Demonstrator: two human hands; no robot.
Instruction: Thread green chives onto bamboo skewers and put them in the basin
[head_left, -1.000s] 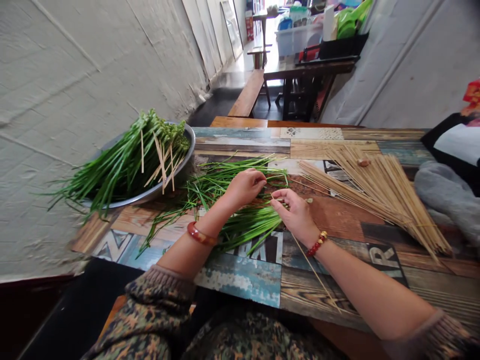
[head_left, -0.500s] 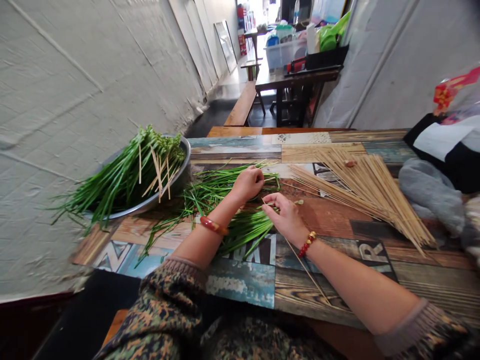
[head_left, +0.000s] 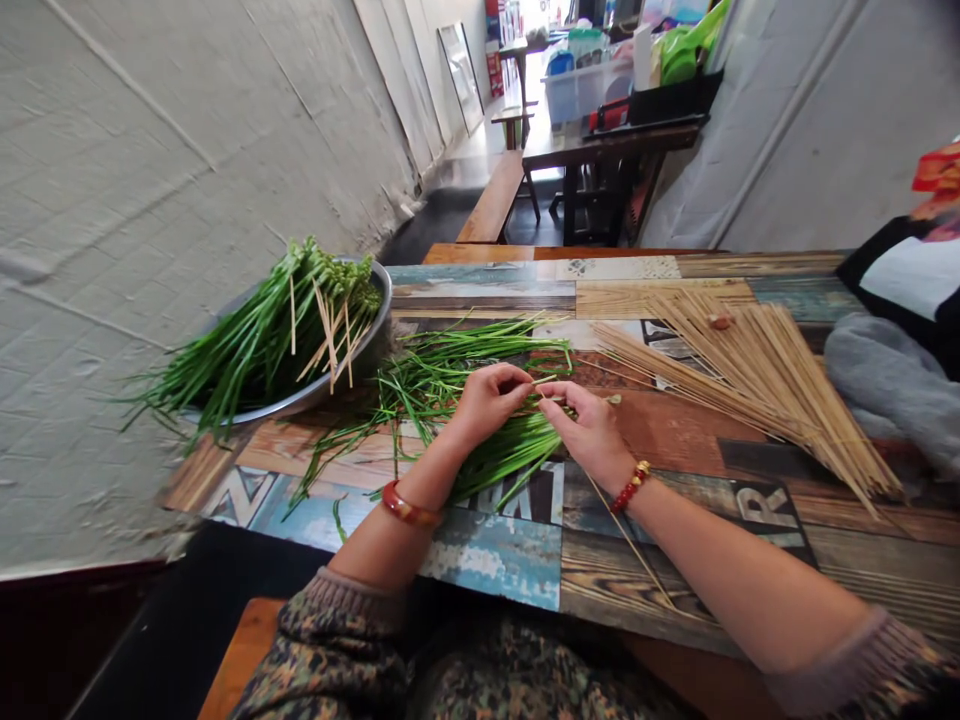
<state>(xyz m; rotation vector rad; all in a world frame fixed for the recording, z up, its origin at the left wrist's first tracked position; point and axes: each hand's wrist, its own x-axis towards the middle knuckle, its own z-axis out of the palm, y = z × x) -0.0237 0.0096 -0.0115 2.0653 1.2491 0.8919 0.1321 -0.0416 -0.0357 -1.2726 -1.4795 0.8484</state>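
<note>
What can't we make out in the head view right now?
All in the head view:
What the left hand pinches: hidden by its own fingers.
Part of the bamboo skewer: covered by the right hand.
Floor of the metal basin: under heaped chives.
Contents of the gray plastic bag: film too cloudy.
Rest of the red packaging: cut off by the right edge.

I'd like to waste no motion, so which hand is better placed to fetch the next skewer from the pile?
Right, probably: the right hand is nearer the piled bamboo skewers, though it holds one skewer. The left hand is farther off, by the chives.
</note>
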